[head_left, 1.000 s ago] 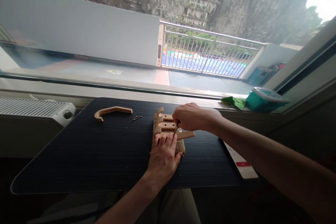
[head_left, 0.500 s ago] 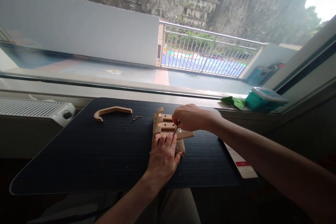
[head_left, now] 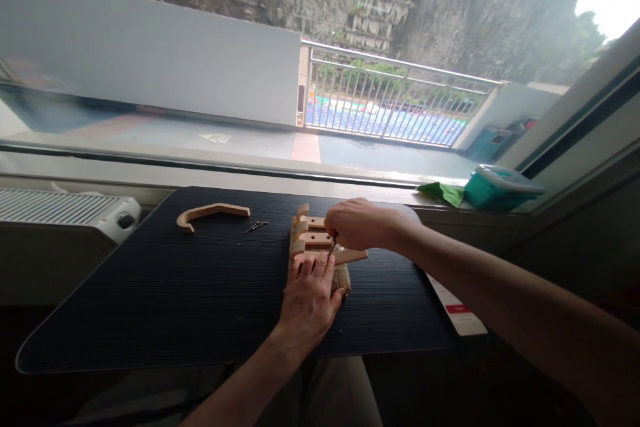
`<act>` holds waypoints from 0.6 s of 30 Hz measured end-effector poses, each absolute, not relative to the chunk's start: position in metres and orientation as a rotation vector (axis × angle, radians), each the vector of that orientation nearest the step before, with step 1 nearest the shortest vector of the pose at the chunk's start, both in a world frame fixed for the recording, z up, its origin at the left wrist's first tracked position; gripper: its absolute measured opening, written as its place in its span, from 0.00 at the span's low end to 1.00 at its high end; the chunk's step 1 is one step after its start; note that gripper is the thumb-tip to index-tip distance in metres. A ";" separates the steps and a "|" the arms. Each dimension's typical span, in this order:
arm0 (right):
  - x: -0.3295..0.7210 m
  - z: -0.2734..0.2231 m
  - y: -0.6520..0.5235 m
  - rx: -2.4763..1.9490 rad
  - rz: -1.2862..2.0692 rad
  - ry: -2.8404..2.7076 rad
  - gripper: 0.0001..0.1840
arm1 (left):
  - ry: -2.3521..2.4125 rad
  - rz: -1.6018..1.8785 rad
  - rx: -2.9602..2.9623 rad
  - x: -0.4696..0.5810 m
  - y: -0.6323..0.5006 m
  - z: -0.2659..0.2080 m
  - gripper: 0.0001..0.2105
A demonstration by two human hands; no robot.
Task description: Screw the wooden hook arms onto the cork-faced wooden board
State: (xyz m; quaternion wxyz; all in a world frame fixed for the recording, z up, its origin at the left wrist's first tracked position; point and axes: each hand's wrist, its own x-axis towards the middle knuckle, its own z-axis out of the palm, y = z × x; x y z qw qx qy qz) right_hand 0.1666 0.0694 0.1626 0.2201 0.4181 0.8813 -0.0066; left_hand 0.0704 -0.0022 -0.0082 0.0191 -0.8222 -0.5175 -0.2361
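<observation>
My left hand [head_left: 310, 290] lies flat with fingers stretched over the nearest wooden hook [head_left: 351, 256], pressing it onto a tan, rough-surfaced block [head_left: 342, 278]. Two more wooden hooks, a middle one [head_left: 316, 239] and a far one [head_left: 315, 221], sit side by side on the block, with dark holes in them. My right hand [head_left: 350, 223] is closed in a fist around a screwdriver [head_left: 332, 247]; its handle is hidden in the fist. The thin dark shaft slants down to the nearest hook, beside my left fingertips. Its tip is hard to make out.
On the dark table [head_left: 150, 293], a loose wooden hook [head_left: 213, 209] lies at the back left beside several screws [head_left: 257, 226]. A white and red card-like item [head_left: 457, 310] is at the right edge. A green cloth [head_left: 443, 193] and teal box [head_left: 503, 188] stand on the sill.
The whole view has shifted slightly. My right fist remains over the nearest hook with the screwdriver, and my left hand stays pressed on the hook.
</observation>
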 end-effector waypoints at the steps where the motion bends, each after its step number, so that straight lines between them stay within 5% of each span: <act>1: 0.167 0.161 0.070 1.164 -0.013 2.445 0.13 | -1.608 -0.730 -2.552 0.071 -0.002 -0.008 0.24; 11: 0.165 0.166 0.071 1.186 -0.046 2.350 0.21 | -1.587 -0.740 -2.547 0.069 -0.003 -0.007 0.24; 18: 0.165 0.161 0.067 1.157 -0.012 2.471 0.13 | -1.599 -0.738 -2.556 0.070 -0.001 -0.007 0.24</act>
